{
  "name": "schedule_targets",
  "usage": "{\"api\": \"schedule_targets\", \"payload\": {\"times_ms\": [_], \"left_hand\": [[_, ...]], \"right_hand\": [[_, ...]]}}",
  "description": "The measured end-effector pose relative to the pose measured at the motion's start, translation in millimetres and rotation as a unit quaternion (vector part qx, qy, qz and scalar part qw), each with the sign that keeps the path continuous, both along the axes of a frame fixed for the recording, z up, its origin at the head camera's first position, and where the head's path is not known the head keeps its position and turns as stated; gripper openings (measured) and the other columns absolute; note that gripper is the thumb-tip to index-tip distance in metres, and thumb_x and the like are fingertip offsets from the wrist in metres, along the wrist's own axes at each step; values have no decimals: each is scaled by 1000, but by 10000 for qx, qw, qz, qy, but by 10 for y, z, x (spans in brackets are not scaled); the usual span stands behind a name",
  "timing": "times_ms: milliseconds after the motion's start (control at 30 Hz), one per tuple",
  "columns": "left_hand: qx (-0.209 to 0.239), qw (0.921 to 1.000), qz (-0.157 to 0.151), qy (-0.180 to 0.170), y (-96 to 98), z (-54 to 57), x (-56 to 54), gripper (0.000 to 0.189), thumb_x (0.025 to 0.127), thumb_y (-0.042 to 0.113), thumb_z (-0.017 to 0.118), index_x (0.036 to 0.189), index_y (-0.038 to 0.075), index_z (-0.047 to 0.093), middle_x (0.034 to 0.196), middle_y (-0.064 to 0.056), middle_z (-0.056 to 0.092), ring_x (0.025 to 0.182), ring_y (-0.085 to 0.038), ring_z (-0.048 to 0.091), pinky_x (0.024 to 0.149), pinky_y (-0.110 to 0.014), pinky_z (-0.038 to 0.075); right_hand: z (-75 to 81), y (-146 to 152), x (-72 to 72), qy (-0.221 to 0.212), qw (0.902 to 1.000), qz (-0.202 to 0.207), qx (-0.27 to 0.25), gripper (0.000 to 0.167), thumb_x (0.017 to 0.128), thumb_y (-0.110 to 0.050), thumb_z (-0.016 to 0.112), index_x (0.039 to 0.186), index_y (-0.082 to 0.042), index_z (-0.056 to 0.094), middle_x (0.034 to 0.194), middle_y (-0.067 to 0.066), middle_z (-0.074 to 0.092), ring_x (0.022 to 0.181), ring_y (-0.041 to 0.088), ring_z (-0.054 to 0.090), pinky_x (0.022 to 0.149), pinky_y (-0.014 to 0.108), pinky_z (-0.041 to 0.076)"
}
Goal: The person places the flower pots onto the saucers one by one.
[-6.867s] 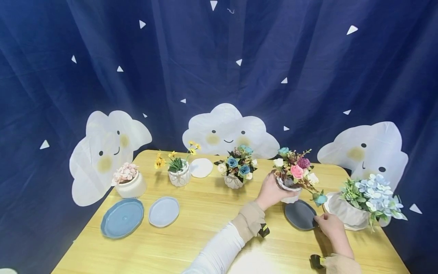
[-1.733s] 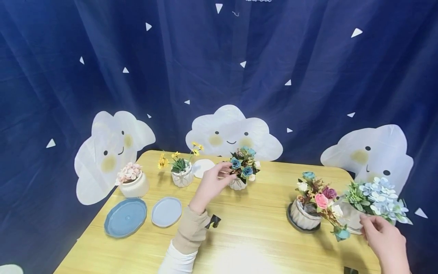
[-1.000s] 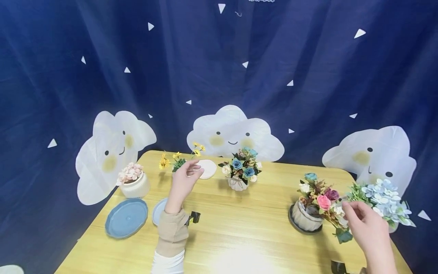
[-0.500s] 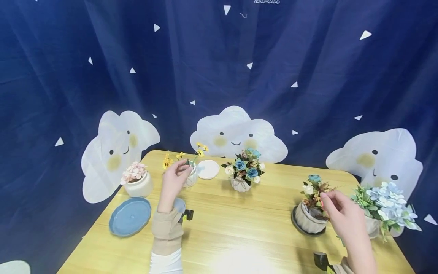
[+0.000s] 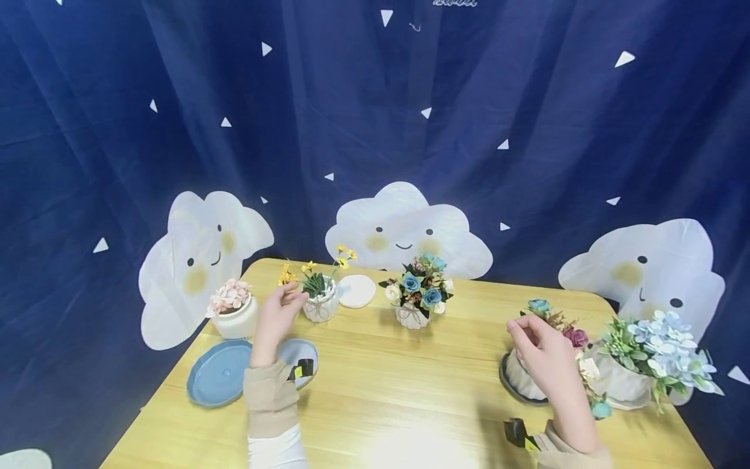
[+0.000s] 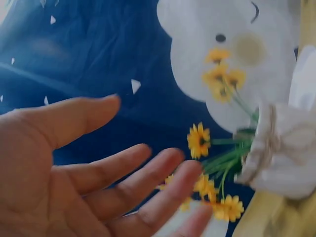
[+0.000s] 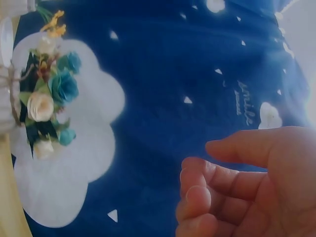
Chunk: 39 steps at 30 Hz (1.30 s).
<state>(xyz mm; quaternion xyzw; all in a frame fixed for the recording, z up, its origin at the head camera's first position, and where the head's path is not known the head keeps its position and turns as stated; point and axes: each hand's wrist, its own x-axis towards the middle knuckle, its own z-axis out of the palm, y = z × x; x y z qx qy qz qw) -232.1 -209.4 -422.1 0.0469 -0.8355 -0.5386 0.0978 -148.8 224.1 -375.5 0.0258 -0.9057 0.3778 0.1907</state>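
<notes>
My left hand [image 5: 277, 319] hovers, fingers spread and holding nothing, between the pot of pink flowers [image 5: 234, 319] and the white pot of yellow daisies [image 5: 321, 306]. In the left wrist view the daisies [image 6: 198, 140] appear just beyond the fingertips. Loosely curled and empty, my right hand [image 5: 545, 352] is raised in front of the pot of mixed roses [image 5: 521, 376], hiding part of its blooms. That pot stands on a dark round saucer [image 5: 511, 391]. The right wrist view shows the thumb apart from the fingers, with the blue-rose pot [image 7: 64, 86] farther off.
A blue scalloped plate [image 5: 217, 374] and a smaller pale-blue plate [image 5: 310, 355] lie at the left. A white round plate [image 5: 356, 291] lies at the back beside the blue-rose pot [image 5: 412, 316]. A pale-blue hydrangea pot [image 5: 618, 381] stands far right.
Earlier, the left hand gripped the rose pot and the right touched the dark saucer; the pot now stands on it. The left hand has since moved far left, the right hand leftward from the hydrangea.
</notes>
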Motion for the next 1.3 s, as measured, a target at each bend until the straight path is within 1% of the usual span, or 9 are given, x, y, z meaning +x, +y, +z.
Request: {"api": "schedule_targets", "payload": {"times_ms": [133, 233, 400, 600, 700, 800, 933, 1100, 1300], "left_hand": [[-464, 9980, -210, -372, -101, -62, 16, 54, 97, 26, 59, 137, -8, 45, 125, -26, 59, 116, -38, 55, 98, -47, 45], [-631, 9954, -332, -634, -157, -120, 20, 54, 98, 27, 58, 135, -9, 47, 132, -28, 53, 116, -40, 54, 97, -49, 45], [-954, 9903, -412, -926, -219, -221, 12, 52, 99, 29, 56, 130, -12, 50, 134, -31, 50, 116, -44, 52, 98, -53, 43], [-1114, 9847, -443, -1262, -276, -325, -6, 52, 99, 33, 54, 128, -11, 53, 125, -30, 56, 113, -42, 54, 97, -53, 44], [-1176, 9830, -402, -1350, -304, -383, -18, 49, 98, 31, 56, 122, -11, 57, 116, -27, 61, 106, -39, 58, 93, -52, 46], [-1216, 9820, -366, -1397, -335, -442, -31, 46, 97, 30, 57, 119, -10, 60, 113, -25, 63, 104, -36, 58, 91, -51, 47], [-1263, 9810, -346, -1433, -387, -531, -47, 46, 98, 29, 56, 119, -11, 59, 114, -27, 62, 104, -38, 58, 90, -52, 47], [-1244, 9802, -349, -1503, -429, -595, -59, 47, 98, 28, 55, 120, -13, 57, 118, -31, 59, 106, -41, 56, 91, -53, 46], [-1349, 9774, -353, -1590, -458, -630, -56, 47, 96, 26, 56, 119, -14, 56, 121, -33, 56, 109, -45, 54, 92, -55, 45]], "right_hand": [[-20, -90, -44, -87, 9997, 126, -196, 18, 98, -22, 59, 87, -7, 63, 65, -1, 57, 56, 7, 52, 54, 24, 43], [-48, -136, -55, -173, 9992, 237, -269, 18, 98, -22, 59, 87, -7, 63, 67, 0, 58, 57, 8, 52, 55, 24, 44], [-117, -157, -89, -355, 9985, 337, -257, 19, 98, -22, 58, 89, -7, 64, 68, -1, 60, 59, 9, 56, 58, 24, 48], [-161, -120, -103, -611, 9972, 287, -311, 21, 99, -24, 57, 91, -5, 64, 69, 0, 60, 62, 9, 59, 60, 23, 52], [-166, -106, -106, -688, 9968, 251, -316, 21, 99, -24, 57, 92, -5, 64, 69, 1, 60, 61, 11, 59, 59, 23, 52], [-177, -96, -107, -659, 9969, 277, -332, 21, 98, -23, 58, 92, -5, 64, 68, 0, 59, 60, 13, 59, 57, 23, 50], [-204, -78, -110, -439, 9983, 312, -202, 18, 98, -21, 59, 90, -6, 65, 66, -3, 59, 58, 11, 56, 56, 25, 46], [-234, -51, -118, -291, 9989, 333, -138, 17, 97, -20, 60, 89, -7, 65, 65, -4, 59, 55, 7, 52, 56, 26, 44], [-247, -43, -121, -374, 9986, 309, -196, 17, 97, -21, 59, 89, -7, 65, 65, -4, 59, 55, 14, 57, 54, 25, 45]]}}
